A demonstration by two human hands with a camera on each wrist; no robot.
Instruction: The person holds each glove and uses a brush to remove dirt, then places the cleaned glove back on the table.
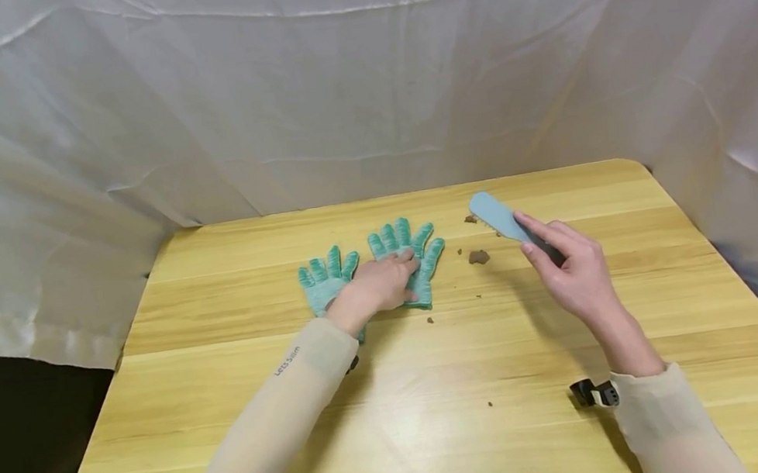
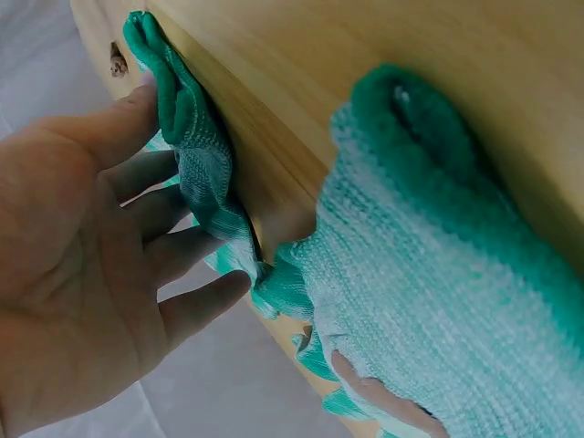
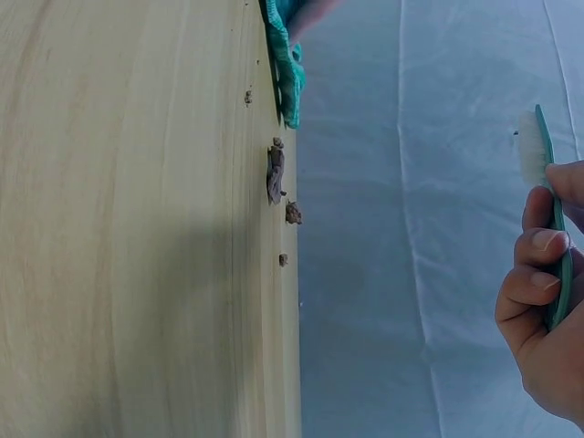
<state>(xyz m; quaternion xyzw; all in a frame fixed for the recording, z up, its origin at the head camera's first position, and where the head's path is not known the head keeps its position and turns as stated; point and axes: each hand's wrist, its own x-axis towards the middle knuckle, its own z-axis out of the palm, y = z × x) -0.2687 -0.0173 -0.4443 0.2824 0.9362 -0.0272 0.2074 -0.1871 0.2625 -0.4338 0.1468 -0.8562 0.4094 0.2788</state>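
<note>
Nearest to us, two pale sleeves (image 1: 280, 419) reach in from the bottom edge, the left one carrying short dark lettering. Behind everything we see a whitish, creased curtain (image 1: 362, 90), and in front of it a yellow wood-grain table (image 1: 184, 438). On the table lie two green-and-pale knitted gloves side by side, fingers toward the curtain: a left-side glove (image 1: 325, 293) and a right-side glove (image 1: 423, 277).

The left hand (image 1: 384, 279) grasps nothing; its fingers stretch out and rest on the right-side glove, with the thumb touching that glove's cuff. The left-side glove lies partly under the wrist and bears a brown patch, though it is too blurred for us to say whether that is dirt or a hole.

The right hand (image 1: 575, 269) grips the handle of a blue-backed brush (image 1: 499, 216) between thumb and curled fingers, raised above the table; the right wrist view shows us its white bristles. Near the right-side glove lies a brown lump (image 1: 479, 257), with smaller brown crumbs (image 1: 430, 320) scattered around it and toward us.
</note>
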